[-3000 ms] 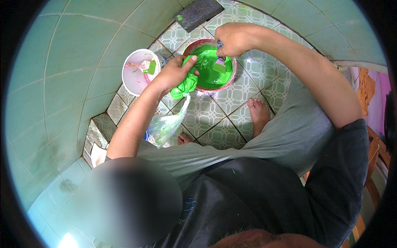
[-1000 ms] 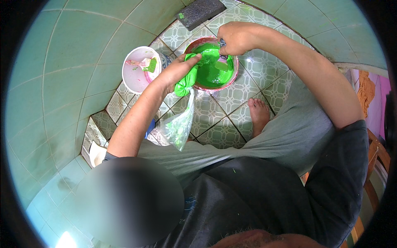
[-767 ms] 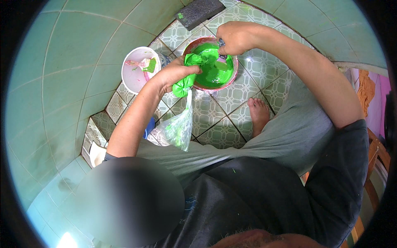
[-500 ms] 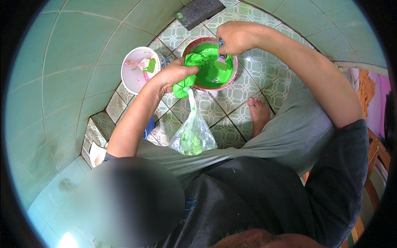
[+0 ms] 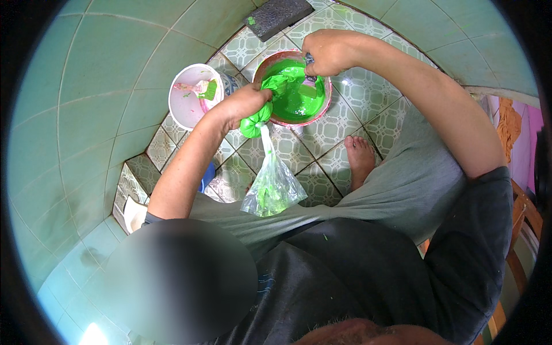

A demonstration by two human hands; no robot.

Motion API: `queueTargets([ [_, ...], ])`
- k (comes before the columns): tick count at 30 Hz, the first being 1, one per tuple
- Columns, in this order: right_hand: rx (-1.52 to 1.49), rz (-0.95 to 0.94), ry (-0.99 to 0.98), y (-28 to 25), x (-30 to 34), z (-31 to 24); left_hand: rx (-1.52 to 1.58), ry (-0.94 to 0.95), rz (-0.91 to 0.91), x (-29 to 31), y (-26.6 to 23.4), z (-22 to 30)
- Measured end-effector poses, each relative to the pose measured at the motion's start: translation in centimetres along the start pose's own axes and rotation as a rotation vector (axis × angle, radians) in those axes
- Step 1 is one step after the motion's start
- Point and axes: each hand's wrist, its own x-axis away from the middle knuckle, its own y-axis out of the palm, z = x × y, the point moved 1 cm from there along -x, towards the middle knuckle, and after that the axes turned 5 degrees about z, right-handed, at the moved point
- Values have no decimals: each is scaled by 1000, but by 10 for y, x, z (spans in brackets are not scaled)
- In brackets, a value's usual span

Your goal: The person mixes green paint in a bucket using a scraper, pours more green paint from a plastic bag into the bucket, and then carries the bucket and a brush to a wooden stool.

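Note:
My left hand (image 5: pixel 247 106) is closed round a bunched, bright green wet cloth (image 5: pixel 255 124). The cloth's upper end hangs over the near-left rim of a reddish round basin (image 5: pixel 328 99). Below the fist, a clear plastic bag (image 5: pixel 273 185) with green smears inside dangles from the gathered bundle; how it is fastened is not clear. Thick green liquid (image 5: pixel 296 109) lies in the basin. My right hand (image 5: pixel 326 54) grips the dark handle of a paintbrush (image 5: pixel 308 87) at the basin's far right, its green-coated bristles over or in the liquid.
Left of the basin a white bucket (image 5: pixel 179 110) lies tilted, with a second green-tipped brush (image 5: pixel 201 89) in it. A dark block (image 5: pixel 277 18) rests on the patterned tile floor behind the basin. Green tiled walls (image 5: pixel 109 63) close in at left and back. My bare foot (image 5: pixel 360 158) is near the basin.
The plastic bag has swung slightly right. My left hand has shifted a little and the cloth's upper end now drapes further into the basin. My right hand and brush have barely moved.

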Motion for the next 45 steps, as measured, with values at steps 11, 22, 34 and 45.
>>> queueTargets([
  [11,36,-17,10,1,-3,2,41,-104,106,-4,-3,1],
  [22,32,-10,10,1,-2,1,343,-24,39,-5,-2,0],
  [34,-2,-10,-16,3,-4,3,109,-13,163,-17,4,-10],
  [45,-12,-8,-9,4,-4,3,97,101,202,-17,8,-9],
])
